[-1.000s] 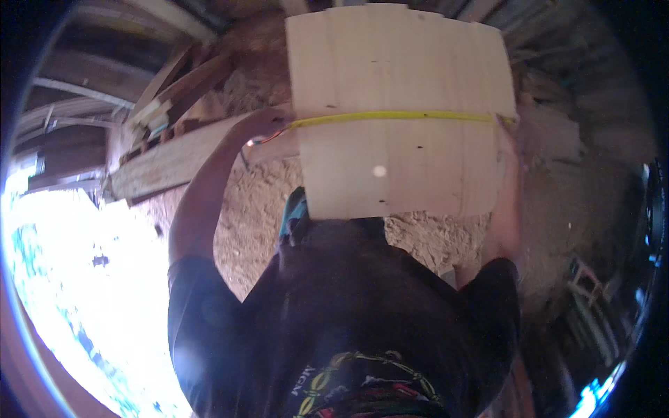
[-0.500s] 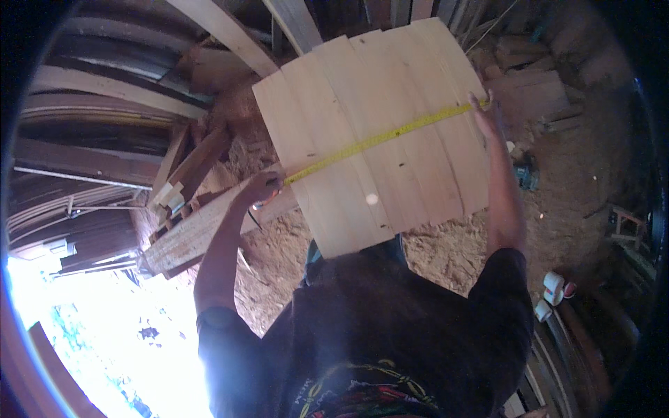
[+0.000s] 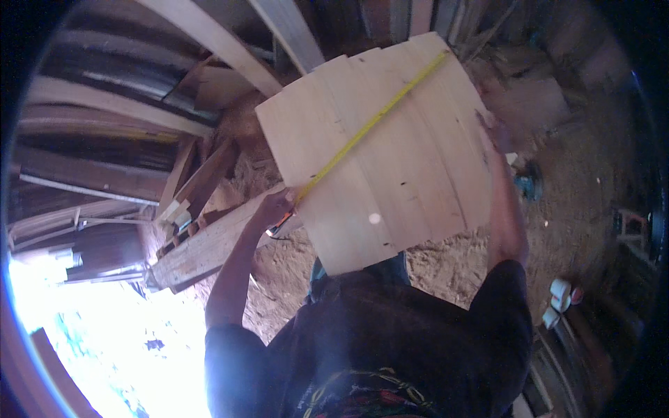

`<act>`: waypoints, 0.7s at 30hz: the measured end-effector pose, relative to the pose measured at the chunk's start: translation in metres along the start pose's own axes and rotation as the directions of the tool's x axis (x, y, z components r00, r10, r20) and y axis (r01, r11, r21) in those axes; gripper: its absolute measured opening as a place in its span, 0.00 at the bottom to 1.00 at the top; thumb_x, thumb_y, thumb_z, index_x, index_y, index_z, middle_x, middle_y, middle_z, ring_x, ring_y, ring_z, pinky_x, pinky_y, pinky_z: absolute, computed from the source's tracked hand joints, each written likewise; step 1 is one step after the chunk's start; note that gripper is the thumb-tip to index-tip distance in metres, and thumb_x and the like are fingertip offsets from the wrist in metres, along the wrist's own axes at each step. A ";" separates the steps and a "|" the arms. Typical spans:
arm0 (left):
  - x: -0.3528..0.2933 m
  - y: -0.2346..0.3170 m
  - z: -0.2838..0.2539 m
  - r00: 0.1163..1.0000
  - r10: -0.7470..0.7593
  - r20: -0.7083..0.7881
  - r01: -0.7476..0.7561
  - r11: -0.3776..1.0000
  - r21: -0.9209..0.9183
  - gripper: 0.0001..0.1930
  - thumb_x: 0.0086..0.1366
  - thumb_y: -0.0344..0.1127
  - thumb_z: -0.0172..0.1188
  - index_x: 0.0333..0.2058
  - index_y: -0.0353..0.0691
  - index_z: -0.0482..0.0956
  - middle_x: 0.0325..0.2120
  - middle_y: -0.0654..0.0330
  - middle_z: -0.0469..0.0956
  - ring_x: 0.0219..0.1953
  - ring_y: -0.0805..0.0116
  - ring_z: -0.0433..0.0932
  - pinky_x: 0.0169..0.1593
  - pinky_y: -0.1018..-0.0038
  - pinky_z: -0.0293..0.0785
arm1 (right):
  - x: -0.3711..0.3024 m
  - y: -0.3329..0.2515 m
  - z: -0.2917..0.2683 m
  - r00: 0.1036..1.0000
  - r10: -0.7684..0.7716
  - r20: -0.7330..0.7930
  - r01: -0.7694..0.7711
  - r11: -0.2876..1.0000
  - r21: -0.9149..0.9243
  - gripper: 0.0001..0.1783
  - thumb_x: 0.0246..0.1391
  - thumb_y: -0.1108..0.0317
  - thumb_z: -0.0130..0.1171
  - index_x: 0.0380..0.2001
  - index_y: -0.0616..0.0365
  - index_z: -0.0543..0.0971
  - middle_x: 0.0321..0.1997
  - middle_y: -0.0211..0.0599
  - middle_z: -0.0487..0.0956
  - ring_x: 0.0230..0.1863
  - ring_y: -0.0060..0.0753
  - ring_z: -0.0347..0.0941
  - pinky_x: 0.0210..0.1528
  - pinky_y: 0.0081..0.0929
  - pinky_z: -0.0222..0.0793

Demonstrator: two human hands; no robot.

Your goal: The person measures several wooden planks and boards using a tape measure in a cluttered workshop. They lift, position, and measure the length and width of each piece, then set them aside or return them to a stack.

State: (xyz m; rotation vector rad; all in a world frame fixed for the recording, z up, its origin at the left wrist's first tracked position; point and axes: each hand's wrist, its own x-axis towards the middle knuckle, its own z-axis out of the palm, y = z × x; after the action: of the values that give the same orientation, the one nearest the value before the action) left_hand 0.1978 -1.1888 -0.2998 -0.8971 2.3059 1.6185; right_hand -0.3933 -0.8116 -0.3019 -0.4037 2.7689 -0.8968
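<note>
Far to the left of the left grip, below its level, a glaring bright opening point(image 3: 90, 341) washes out the view. Above that opening, also well left of the left grip, long dark boards point(image 3: 90, 171) lie in layers. Nearer, just left of the left grip and reaching behind it, a thick timber point(image 3: 209, 244) slants up toward the panel. Two pale planks point(image 3: 216, 45) run down from the top edge, above the left grip.

The left grip point(image 3: 280, 203) is curled around a tape measure point(image 3: 281, 224), whose orange and dark case shows just below the fingers. From it the yellow blade point(image 3: 371, 125) stretches up and to the right, slantwise across the wooden panel point(image 3: 408, 167), ending by the panel's upper right corner, above the right grip and apart from it. The panel fills the space between the two grips; its pale strips have a stepped top edge and a few dark knots. Below it, between the grips, sawdust point(image 3: 446, 268) covers the ground.

The right grip point(image 3: 493, 131) is at the panel's right edge; it is blurred, so I cannot tell whether its fingers pinch that edge. Just right of and below it sits a teal tool point(image 3: 528, 184). Farther down and right are white, rounded objects point(image 3: 559, 296).
</note>
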 end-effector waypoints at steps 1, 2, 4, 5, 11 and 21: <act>0.002 -0.007 0.000 0.998 0.057 0.008 -0.057 0.989 0.139 0.18 0.70 0.31 0.57 0.55 0.31 0.77 0.29 0.59 0.84 0.29 0.72 0.79 0.37 0.71 0.77 | -0.001 0.002 0.005 0.998 -0.052 -0.040 0.052 0.999 0.006 0.52 0.56 0.31 0.58 0.68 0.65 0.65 0.72 0.55 0.65 0.72 0.56 0.61 0.74 0.44 0.55; 0.005 -0.012 0.000 0.992 0.124 0.024 -0.126 0.954 0.272 0.17 0.69 0.31 0.57 0.55 0.31 0.77 0.29 0.59 0.84 0.29 0.72 0.79 0.37 0.71 0.77 | -0.001 0.003 0.006 0.997 -0.050 -0.064 0.049 0.999 -0.015 0.53 0.55 0.30 0.60 0.68 0.65 0.64 0.72 0.57 0.65 0.72 0.57 0.62 0.73 0.45 0.55; 0.005 -0.016 -0.002 1.000 0.019 0.011 -0.020 0.994 0.104 0.17 0.69 0.30 0.58 0.55 0.32 0.78 0.29 0.59 0.84 0.30 0.71 0.81 0.38 0.71 0.78 | -0.007 0.003 0.007 0.985 -0.163 -0.049 0.155 0.978 -0.140 0.52 0.54 0.31 0.62 0.66 0.65 0.65 0.68 0.58 0.68 0.69 0.58 0.64 0.70 0.47 0.59; 0.004 -0.015 -0.001 1.000 0.010 -0.025 -0.009 0.999 0.054 0.16 0.68 0.30 0.58 0.54 0.33 0.78 0.28 0.59 0.85 0.30 0.70 0.81 0.38 0.70 0.78 | -0.011 0.000 0.008 0.963 -0.236 -0.128 0.218 0.966 -0.136 0.51 0.54 0.33 0.63 0.66 0.64 0.66 0.66 0.58 0.70 0.67 0.59 0.66 0.68 0.47 0.61; -0.011 0.013 0.000 0.995 -0.030 -0.092 0.042 0.991 0.125 0.07 0.69 0.29 0.57 0.42 0.35 0.80 0.27 0.58 0.85 0.32 0.71 0.84 0.40 0.71 0.79 | -0.056 -0.015 -0.001 0.881 -0.292 -0.372 0.265 0.956 -0.123 0.40 0.55 0.47 0.68 0.63 0.61 0.69 0.61 0.58 0.74 0.62 0.60 0.69 0.64 0.48 0.66; 0.000 0.058 0.010 0.994 0.024 0.103 -0.041 0.986 0.163 0.06 0.69 0.31 0.58 0.34 0.35 0.79 0.25 0.59 0.84 0.29 0.73 0.81 0.36 0.71 0.76 | -0.300 -0.004 0.018 0.879 0.046 -0.474 0.134 0.932 0.338 0.26 0.55 0.65 0.69 0.56 0.57 0.76 0.53 0.48 0.77 0.54 0.46 0.77 0.47 0.37 0.78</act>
State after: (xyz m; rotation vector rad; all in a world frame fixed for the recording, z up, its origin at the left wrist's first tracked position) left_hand 0.1630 -1.1672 -0.2578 -0.7277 2.3552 1.4236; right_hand -0.1052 -0.7288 -0.2817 -0.1997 2.9129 -1.6858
